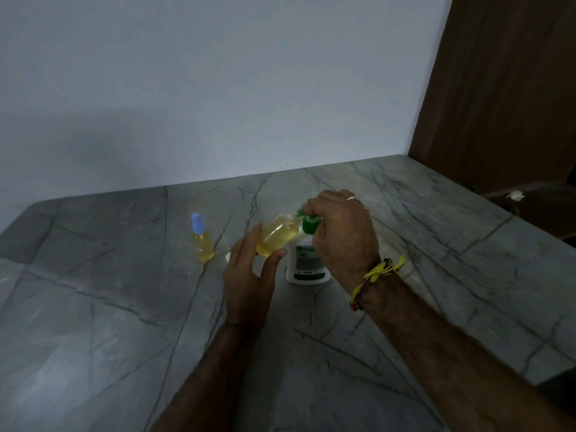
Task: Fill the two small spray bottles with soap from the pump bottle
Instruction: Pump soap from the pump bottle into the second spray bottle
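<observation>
My left hand point(249, 279) holds a small clear spray bottle point(277, 233) without its cap, tilted, full of yellow liquid, its mouth under the green spout of the pump bottle. The white pump bottle point(307, 263) with a green label stands upright on the table. My right hand point(339, 232) rests closed on its green pump head point(310, 222). A second small spray bottle point(202, 241) with a blue cap and yellow liquid stands upright to the left, apart from both hands.
The grey marbled table point(124, 322) runs to a pale wall at the back. A small white cap point(228, 256) and a thin tube lie just behind my left hand. Brown wooden panel point(498, 88) at the right; the table edge drops off there.
</observation>
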